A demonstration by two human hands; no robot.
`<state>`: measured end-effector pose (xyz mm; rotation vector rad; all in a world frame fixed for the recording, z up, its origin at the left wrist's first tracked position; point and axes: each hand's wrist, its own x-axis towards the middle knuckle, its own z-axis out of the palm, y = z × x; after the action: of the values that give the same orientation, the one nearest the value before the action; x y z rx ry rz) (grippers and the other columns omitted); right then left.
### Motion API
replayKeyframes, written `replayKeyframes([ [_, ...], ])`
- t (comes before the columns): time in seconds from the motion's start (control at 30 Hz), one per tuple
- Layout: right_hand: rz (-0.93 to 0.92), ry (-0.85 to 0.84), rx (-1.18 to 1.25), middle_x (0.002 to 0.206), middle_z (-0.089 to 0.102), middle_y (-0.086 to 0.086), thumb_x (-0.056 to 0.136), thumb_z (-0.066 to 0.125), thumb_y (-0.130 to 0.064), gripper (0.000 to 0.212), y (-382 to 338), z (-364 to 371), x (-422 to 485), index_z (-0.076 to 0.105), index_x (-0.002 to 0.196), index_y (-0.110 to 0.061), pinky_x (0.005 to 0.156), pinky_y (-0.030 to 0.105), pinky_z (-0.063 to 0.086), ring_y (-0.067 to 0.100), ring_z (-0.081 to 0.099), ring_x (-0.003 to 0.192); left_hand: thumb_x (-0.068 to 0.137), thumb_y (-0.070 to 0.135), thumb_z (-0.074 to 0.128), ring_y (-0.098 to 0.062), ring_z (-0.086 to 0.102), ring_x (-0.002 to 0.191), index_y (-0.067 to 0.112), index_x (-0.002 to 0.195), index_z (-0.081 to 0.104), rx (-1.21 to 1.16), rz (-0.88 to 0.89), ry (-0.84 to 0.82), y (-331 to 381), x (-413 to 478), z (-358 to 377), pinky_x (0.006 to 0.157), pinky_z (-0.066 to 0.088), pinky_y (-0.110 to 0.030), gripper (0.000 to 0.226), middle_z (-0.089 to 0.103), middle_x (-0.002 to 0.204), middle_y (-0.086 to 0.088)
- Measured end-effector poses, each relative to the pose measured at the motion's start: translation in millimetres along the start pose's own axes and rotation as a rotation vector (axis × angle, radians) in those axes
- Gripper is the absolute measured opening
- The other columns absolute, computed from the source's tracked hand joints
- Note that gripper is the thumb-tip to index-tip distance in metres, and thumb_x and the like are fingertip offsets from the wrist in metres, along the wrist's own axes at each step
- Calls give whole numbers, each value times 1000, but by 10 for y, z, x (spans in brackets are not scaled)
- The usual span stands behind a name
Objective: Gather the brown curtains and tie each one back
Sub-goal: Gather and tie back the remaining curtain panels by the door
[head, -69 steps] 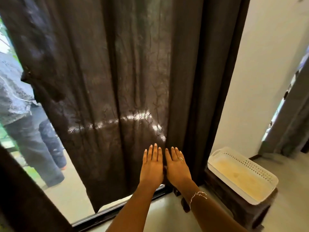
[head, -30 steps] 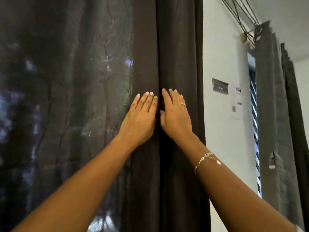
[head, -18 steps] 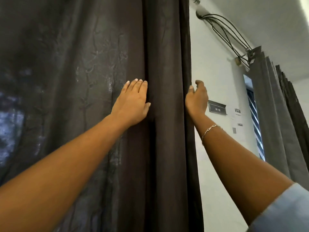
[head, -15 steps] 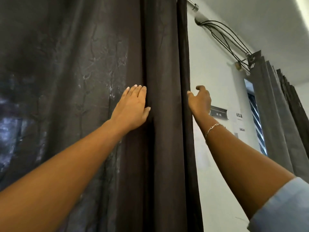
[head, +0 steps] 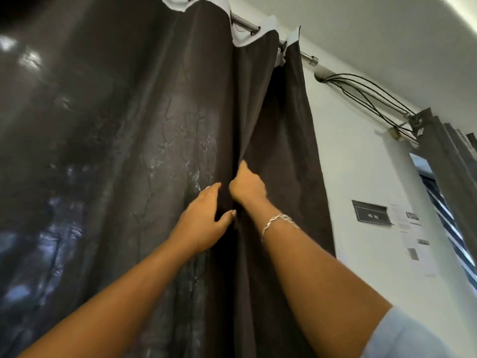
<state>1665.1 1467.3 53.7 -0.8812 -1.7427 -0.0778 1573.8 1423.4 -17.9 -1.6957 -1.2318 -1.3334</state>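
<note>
The brown curtain (head: 129, 151) hangs from a metal curtain rod (head: 244, 23) and fills most of the view. Its cloth is dark, thin and crinkled, with fine creases across the wide flat part left of the hands, where light shows faintly through it. A white band runs in scallops along its top at the rod. Below the rod's right end the cloth falls in deep, smoother vertical folds down to the bottom of the view.

Both hands meet on one fold, well below the rod. The right hand (head: 246, 187) is clenched into a fist around a pinch of cloth, knuckles up, and the fabric pulls taut in a straight line from the fist up toward the rod. A thin silver chain bracelet (head: 278, 220) sits on that wrist, and a pale blue sleeve (head: 413, 339) shows at the lower right corner. The left hand (head: 206, 220) lies just beside the fist, touching the curtain; its fingers (head: 213, 188) curl loosely into the fold with the thumb hooked round the front, grasping the cloth only lightly.

Right of the rod's capped end, black cables (head: 366, 91) fan out from a short tube on the white wall (head: 361, 164). Further right hangs a grey curtain (head: 449, 161), and between the two curtains a small dark rectangular plate (head: 371, 215) is fixed to the wall.
</note>
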Motion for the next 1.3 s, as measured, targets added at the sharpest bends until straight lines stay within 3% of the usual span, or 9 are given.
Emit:
replayKeyframes([
  [0.13, -97, -83, 73, 137, 45, 22, 94, 37, -19, 57, -666, 341, 42, 16, 147, -20, 108, 51, 32, 38, 43, 127, 87, 23, 59, -17, 40, 130, 12, 141, 31, 37, 26, 105, -272, -124, -517, 98, 26, -14, 62, 41, 144, -5],
  [0.43, -489, -370, 397, 141, 40, 26, 96, 38, -14, 59, -2440, 932, -313, 12, 149, -13, 105, 42, 34, 41, 39, 129, 82, 2, 59, -26, 38, 132, 7, 144, 24, 150, -167, 488, -799, -431, -1744, 104, 28, -30, 72, 37, 146, -14],
  [0.6, -578, -353, 530, 126, 52, 26, 92, 44, -16, 26, -2764, 984, -525, 45, 118, -11, 95, 44, 40, 42, 48, 117, 80, -1, 58, -27, 40, 130, 8, 143, 26, 248, -164, 574, -897, -572, -2034, 102, 32, -30, 71, 39, 144, -12],
  [0.67, -555, -284, 559, 119, 56, 25, 93, 45, -29, 16, -2643, 1002, -546, 47, 95, -14, 96, 48, 40, 42, 50, 114, 78, -1, 60, -28, 45, 124, 7, 138, 34, 281, -139, 563, -884, -579, -2046, 92, 34, -23, 65, 45, 138, -12],
  [0.77, -481, -83, 613, 122, 59, 21, 93, 44, -44, 43, -2272, 922, -530, 53, 116, -8, 97, 43, 42, 37, 51, 117, 80, 5, 63, -27, 39, 132, 5, 142, 29, 332, -165, 513, -812, -529, -1981, 105, 30, -31, 71, 39, 144, -14],
  [0.97, -376, 553, 369, 119, 52, 14, 88, 52, -19, 32, -1382, 411, -275, 55, 119, -11, 95, 29, 28, 32, 47, 113, 83, 23, 65, -25, 39, 132, 8, 143, 28, 308, -192, 425, -672, -419, -1777, 106, 32, -36, 71, 39, 145, -10],
  [1.07, -236, 680, 339, 131, 43, 16, 86, 56, -19, 45, -1042, 155, -161, 46, 129, -10, 99, 32, 33, 32, 41, 121, 80, 34, 67, -26, 47, 125, 8, 139, 34, 243, -219, 398, -590, -384, -1698, 104, 39, -39, 72, 48, 138, -10],
  [1.2, 8, 215, 693, 139, 41, 17, 80, 70, -27, 76, -807, -23, -2, 30, 140, -6, 103, 43, 39, 35, 44, 125, 79, 46, 64, -22, 45, 125, 10, 136, 38, 352, -177, 447, -444, -359, -1550, 98, 41, -37, 72, 46, 136, -8],
  [1.3, 85, -117, 991, 113, 57, 10, 81, 70, -22, 45, -717, -44, -66, 50, 117, -4, 82, 36, 43, 26, 57, 96, 82, 42, 62, -25, 41, 126, 8, 134, 39, 450, -189, 523, -336, -318, -1475, 95, 42, -40, 66, 49, 131, -12],
])
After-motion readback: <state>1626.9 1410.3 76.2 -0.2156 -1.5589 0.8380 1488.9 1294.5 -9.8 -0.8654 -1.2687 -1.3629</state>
